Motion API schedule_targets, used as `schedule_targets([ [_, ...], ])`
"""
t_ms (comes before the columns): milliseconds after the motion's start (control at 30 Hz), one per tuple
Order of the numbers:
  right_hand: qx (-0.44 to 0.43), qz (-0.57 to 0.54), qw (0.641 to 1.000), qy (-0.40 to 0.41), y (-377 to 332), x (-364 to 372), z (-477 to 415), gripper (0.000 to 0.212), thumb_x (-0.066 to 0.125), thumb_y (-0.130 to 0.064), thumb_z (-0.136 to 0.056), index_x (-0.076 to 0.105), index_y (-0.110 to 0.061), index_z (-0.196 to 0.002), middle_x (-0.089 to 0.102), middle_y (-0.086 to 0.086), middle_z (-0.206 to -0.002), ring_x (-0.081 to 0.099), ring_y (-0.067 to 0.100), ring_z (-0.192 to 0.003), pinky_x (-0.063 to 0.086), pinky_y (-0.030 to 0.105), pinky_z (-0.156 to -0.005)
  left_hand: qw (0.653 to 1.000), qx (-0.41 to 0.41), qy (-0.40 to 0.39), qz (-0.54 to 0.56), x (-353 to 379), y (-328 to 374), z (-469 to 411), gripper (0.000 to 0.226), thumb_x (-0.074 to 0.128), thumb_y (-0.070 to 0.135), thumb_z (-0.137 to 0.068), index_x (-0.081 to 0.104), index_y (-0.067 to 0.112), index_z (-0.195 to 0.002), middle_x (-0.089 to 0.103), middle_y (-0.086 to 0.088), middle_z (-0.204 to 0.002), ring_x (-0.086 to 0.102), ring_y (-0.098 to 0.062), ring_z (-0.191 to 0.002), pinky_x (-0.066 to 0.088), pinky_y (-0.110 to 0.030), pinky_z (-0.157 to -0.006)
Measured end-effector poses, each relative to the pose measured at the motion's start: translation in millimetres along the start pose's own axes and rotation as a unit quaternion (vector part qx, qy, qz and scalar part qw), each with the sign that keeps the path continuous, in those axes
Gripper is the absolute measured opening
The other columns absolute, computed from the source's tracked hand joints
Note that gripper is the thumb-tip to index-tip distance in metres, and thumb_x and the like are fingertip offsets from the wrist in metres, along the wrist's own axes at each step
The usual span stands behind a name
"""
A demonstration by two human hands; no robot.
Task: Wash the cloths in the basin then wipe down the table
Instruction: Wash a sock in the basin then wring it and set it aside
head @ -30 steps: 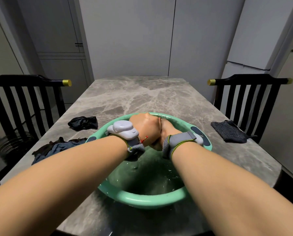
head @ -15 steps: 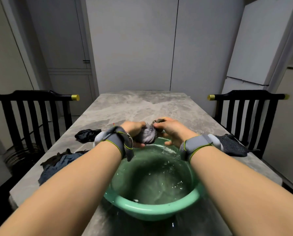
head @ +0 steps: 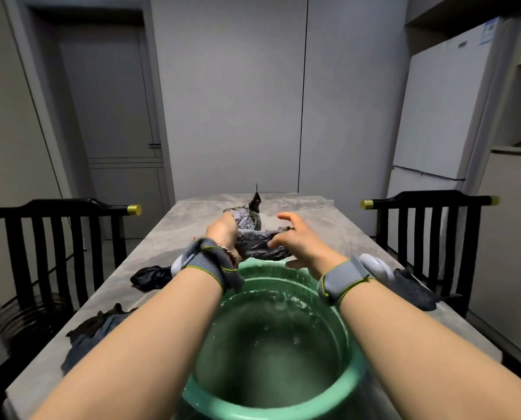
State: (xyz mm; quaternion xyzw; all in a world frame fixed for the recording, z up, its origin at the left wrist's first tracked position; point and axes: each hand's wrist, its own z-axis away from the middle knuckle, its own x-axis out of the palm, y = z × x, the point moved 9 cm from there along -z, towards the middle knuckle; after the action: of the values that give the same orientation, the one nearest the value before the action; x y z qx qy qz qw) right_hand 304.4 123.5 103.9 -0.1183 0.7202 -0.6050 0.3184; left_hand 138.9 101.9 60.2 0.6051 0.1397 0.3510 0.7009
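A wet grey cloth (head: 251, 237) hangs bunched above the far rim of the green basin (head: 262, 412), one corner sticking up. My left hand (head: 223, 230) grips the cloth's left side. My right hand (head: 298, 242) is at its right end with fingers spread, fingertips touching the fabric. The basin holds rippling water and stands on the marble table (head: 174, 237) right in front of me. Both wrists wear grey straps with white devices.
A black cloth (head: 150, 277) and a dark blue and brown pile (head: 98, 331) lie left of the basin. A dark grey cloth (head: 414, 287) lies at the right edge. Black chairs stand on the left (head: 62, 237) and right (head: 429, 231). A white fridge (head: 435, 116) is at the back right.
Both hands rose out of the basin with the grey cloth and moved it forward over the far rim. My right hand's fingers have spread open. The camera tilted up.
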Motion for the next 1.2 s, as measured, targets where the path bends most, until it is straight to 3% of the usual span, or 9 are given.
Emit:
schedule_targets([
  [100, -0.102, 0.299, 0.949, -0.011, -0.4, 6.0, -3.6, 0.087, 0.074, -0.019, -0.072, 0.026, -0.021, -0.144, 0.037, 0.01, -0.138, 0.045, 0.021, -0.119, 0.042, 0.023, -0.098, 0.999, 0.002, -0.028, 0.029, 17.9, 8.4, 30.6, 0.019, 0.048, 0.031, -0.08, 0.056, 0.014, -0.077, 0.061, -0.005, -0.074, 0.059, -0.02, -0.053, 0.053, -0.028, -0.056],
  [200, -0.142, 0.472, 0.87, 0.025, 0.9, 11.4, -1.6, 0.066, 0.067, -0.025, -0.075, 0.038, -0.016, -0.133, 0.041, 0.009, -0.131, 0.05, 0.031, -0.118, 0.048, 0.039, -0.093, 0.992, 0.0, -0.124, 0.007, 47.9, 4.6, 51.7, 0.027, 0.068, 0.04, -0.072, 0.059, 0.015, -0.075, 0.057, -0.004, -0.053, 0.054, -0.016, -0.037, 0.05, -0.021, -0.048],
  [300, -0.145, 0.502, 0.851, 0.056, -2.5, 8.8, -1.1, 0.039, 0.058, -0.017, -0.08, 0.051, -0.013, -0.118, 0.055, 0.01, -0.119, 0.058, 0.033, -0.107, 0.048, 0.036, -0.081, 0.976, 0.035, -0.139, -0.162, 55.5, 3.5, 63.6, 0.024, 0.081, 0.027, -0.065, 0.062, 0.013, -0.073, 0.063, -0.012, -0.076, 0.061, -0.023, -0.066, 0.057, -0.042, -0.078],
  [533, -0.132, 0.458, 0.875, 0.088, -3.0, -20.0, -12.0, 0.029, 0.056, -0.015, -0.082, 0.052, -0.019, -0.11, 0.06, 0.01, -0.113, 0.057, 0.033, -0.102, 0.04, 0.031, -0.069, 0.905, 0.144, -0.237, -0.321, 49.7, 19.7, 79.9, 0.027, 0.057, -0.009, -0.083, 0.066, 0.006, -0.104, 0.065, 0.002, -0.077, 0.057, -0.004, -0.072, 0.041, -0.016, -0.048],
  [700, -0.22, 0.523, 0.809, 0.154, -21.8, -14.2, -7.4, 0.035, 0.051, -0.01, -0.087, 0.05, -0.02, -0.12, 0.047, 0.01, -0.118, 0.048, 0.032, -0.109, 0.043, 0.037, -0.074, 0.882, 0.027, -0.387, -0.269, 43.5, -2.2, 91.6, 0.028, 0.082, 0.039, -0.061, 0.077, 0.019, -0.081, 0.069, 0.008, -0.097, 0.062, -0.003, -0.088, 0.05, -0.026, -0.074],
  [767, -0.28, 0.517, 0.788, 0.182, -31.8, -9.6, -2.5, 0.033, 0.058, -0.008, -0.083, 0.058, -0.015, -0.115, 0.053, 0.014, -0.11, 0.053, 0.033, -0.102, 0.046, 0.037, -0.065, 0.907, 0.03, -0.338, -0.249, 42.1, -0.4, 83.8, 0.034, 0.072, 0.051, -0.07, 0.073, 0.018, -0.065, 0.065, 0.011, -0.1, 0.059, -0.002, -0.092, 0.044, -0.033, -0.085],
  [900, -0.384, 0.52, 0.721, 0.248, -56.5, 0.4, 10.8, 0.018, 0.056, -0.017, -0.069, 0.066, -0.017, -0.084, 0.058, 0.009, -0.077, 0.062, 0.028, -0.064, 0.034, 0.022, -0.035, 0.976, 0.079, -0.163, -0.122, 31.0, 3.7, 61.5, 0.023, 0.071, 0.025, -0.081, 0.05, 0.018, -0.09, 0.058, -0.001, -0.086, 0.052, -0.012, -0.069, 0.041, -0.024, -0.061],
  [1067, -0.461, 0.52, 0.673, 0.252, -69.3, 13.6, 18.0, 0.025, 0.04, -0.021, -0.07, 0.057, -0.02, -0.089, 0.046, 0.006, -0.085, 0.049, 0.026, -0.074, 0.024, 0.02, -0.037, 0.953, -0.004, -0.287, -0.094, 54.9, -30.7, 78.0, 0.002, 0.055, 0.014, -0.093, 0.056, 0.012, -0.092, 0.057, -0.011, -0.085, 0.059, -0.024, -0.071, 0.053, -0.03, -0.054],
  [1200, -0.406, 0.585, 0.684, 0.159, -55.9, 12.1, 4.7, 0.03, 0.067, 0.002, -0.064, 0.06, -0.011, -0.09, 0.056, 0.013, -0.086, 0.058, 0.03, -0.077, 0.028, 0.026, -0.046, 0.941, 0.052, -0.215, -0.255, 40.8, -22.3, 64.9, 0.018, 0.065, 0.004, -0.083, 0.055, 0.014, -0.094, 0.058, -0.008, -0.081, 0.058, -0.015, -0.057, 0.048, -0.022, -0.051],
])
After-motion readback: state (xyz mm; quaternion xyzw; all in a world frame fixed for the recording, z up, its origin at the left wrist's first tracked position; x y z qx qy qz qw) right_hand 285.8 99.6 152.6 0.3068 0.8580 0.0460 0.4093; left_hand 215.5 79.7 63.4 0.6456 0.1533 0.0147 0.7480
